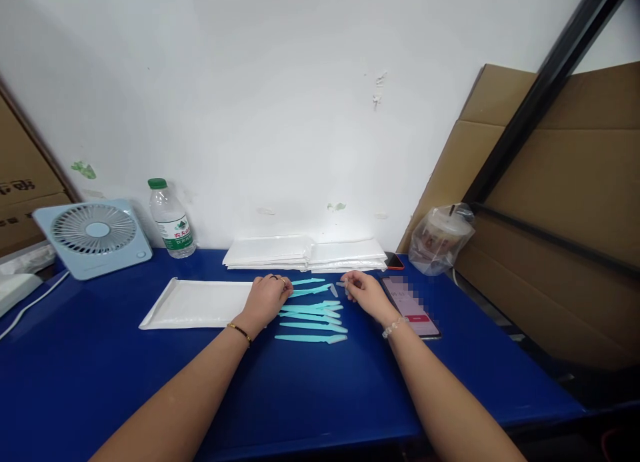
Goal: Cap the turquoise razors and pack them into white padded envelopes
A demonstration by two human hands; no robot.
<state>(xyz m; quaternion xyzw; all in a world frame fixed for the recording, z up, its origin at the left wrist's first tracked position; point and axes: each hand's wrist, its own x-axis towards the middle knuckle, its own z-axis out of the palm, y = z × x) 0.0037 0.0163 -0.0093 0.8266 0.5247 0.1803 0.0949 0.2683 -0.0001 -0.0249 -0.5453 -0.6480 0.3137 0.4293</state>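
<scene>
Several slim turquoise plastic sticks with clear caps point(313, 319) lie in a row on the blue table point(310, 395). My left hand point(267, 297) rests palm down at their left ends, fingers curled over the edge of a white padded envelope point(197, 303) and touching one stick. To the right of the row, my right hand point(361, 290) pinches a small clear cap-like piece between its fingertips.
A stack of white envelopes point(305, 252) lies against the wall. A phone point(413, 309) lies right of my right hand, with a bagged drink cup point(440, 239) behind it. A water bottle point(171, 219) and a small fan point(94, 235) stand at the back left. Cardboard point(560, 202) leans at the right.
</scene>
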